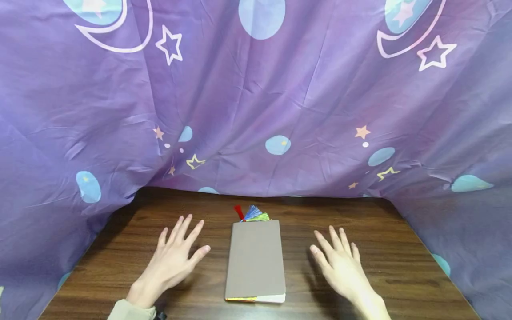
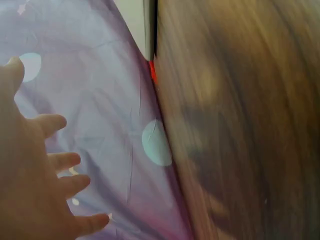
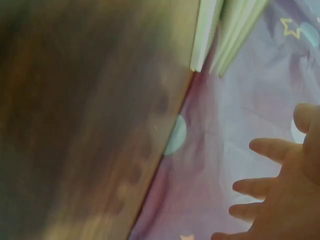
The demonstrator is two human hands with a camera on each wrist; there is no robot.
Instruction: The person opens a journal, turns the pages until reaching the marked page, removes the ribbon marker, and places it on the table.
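A closed notebook with a plain grey cover (image 1: 257,260) lies on the wooden table between my two hands. Red, blue and yellow-green tassels (image 1: 253,214) stick out past its far edge, and a strip of yellow pattern (image 1: 241,299) shows along its near edge. To its left, my left hand (image 1: 172,260) is held palm down, fingers spread and holding nothing. My right hand (image 1: 340,262) is on the other side in much the same pose, also without anything in it. In the right wrist view, the notebook's pages (image 3: 240,37) stand slightly apart.
The brown table (image 1: 400,266) reaches back to a purple curtain (image 1: 256,102) printed with stars and moons, which hangs behind it and down both sides. A pale sleeve (image 1: 132,311) covers my left wrist. Shadows of both hands fall on the tabletop.
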